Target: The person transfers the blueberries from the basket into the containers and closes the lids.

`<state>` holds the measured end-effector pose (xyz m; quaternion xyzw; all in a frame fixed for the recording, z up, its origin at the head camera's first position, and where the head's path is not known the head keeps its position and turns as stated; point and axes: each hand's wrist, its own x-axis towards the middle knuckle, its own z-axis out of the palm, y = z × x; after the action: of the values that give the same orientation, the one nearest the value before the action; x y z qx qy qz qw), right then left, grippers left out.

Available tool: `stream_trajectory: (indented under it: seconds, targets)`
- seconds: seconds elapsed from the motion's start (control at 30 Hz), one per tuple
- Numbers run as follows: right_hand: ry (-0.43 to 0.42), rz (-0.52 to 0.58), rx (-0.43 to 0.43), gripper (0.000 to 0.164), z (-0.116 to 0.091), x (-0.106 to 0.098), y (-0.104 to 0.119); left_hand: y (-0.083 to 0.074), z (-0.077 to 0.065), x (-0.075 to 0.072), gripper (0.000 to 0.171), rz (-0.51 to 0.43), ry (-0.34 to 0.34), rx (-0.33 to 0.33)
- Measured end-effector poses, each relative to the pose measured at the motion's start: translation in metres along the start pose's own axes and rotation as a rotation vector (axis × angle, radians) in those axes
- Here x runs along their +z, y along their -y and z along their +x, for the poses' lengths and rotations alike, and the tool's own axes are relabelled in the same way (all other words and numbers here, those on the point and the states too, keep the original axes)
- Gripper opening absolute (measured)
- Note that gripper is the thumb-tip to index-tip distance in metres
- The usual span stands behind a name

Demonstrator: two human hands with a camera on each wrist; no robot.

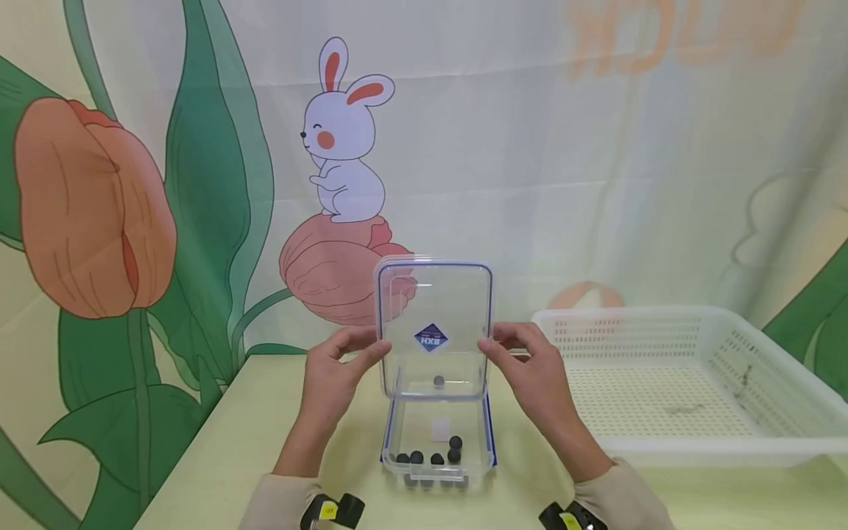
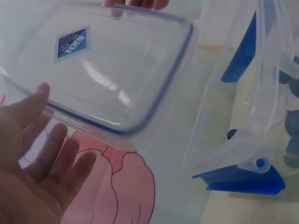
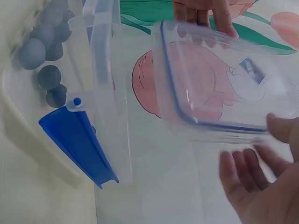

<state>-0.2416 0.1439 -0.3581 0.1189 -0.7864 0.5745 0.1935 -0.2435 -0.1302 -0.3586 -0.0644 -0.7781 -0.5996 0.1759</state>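
A clear lid (image 1: 433, 302) with a blue seal and a diamond-shaped blue label is held upright, above and behind the clear container. My left hand (image 1: 334, 375) pinches its left edge between thumb and fingers. On the opposite edge my right hand (image 1: 533, 372) grips it the same way. The clear container (image 1: 440, 469) stands uncovered on the table, with blue clips (image 3: 79, 144) hanging from its sides. Several dark balls (image 1: 416, 458) lie inside, mostly toward the near wall, and another shows through the lid's lower part.
To the right stands a large white perforated basket (image 1: 669, 444) on the pale yellow table (image 1: 252, 434). Behind the table hangs a cloth (image 1: 530, 147) printed with tulips and a rabbit. Black bands with small devices (image 1: 331, 509) sit at both wrists.
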Motion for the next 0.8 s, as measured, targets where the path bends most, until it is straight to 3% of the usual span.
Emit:
stream_trajectory:
  seconds: [0.13, 0.27, 0.4, 0.53, 0.67, 0.8]
  targets:
    - [0.105, -0.015, 0.151, 0.041, -0.001, 0.003, -0.003, 0.004, -0.001, 0.007, 0.037, -0.014, 0.085, -0.169]
    - [0.228, -0.174, 0.248, 0.056, -0.004, 0.009, -0.008, 0.012, -0.004, 0.01, 0.039, 0.108, 0.178, -0.309]
    - [0.307, -0.391, 0.226, 0.054, -0.008, 0.016, -0.015, 0.02, -0.006, 0.014, 0.037, 0.233, 0.232, -0.356]
    - [0.329, -0.509, 0.19, 0.044, -0.01, 0.021, -0.02, 0.028, -0.006, 0.018, 0.038, 0.316, 0.237, -0.363]
    - [0.316, -0.466, 0.228, 0.044, -0.011, 0.024, -0.025, 0.039, -0.004, 0.018, 0.048, 0.29, 0.251, -0.4]
    - [0.329, -0.292, 0.341, 0.047, -0.012, 0.024, -0.031, 0.052, -0.003, 0.016, 0.065, 0.168, 0.318, -0.48]
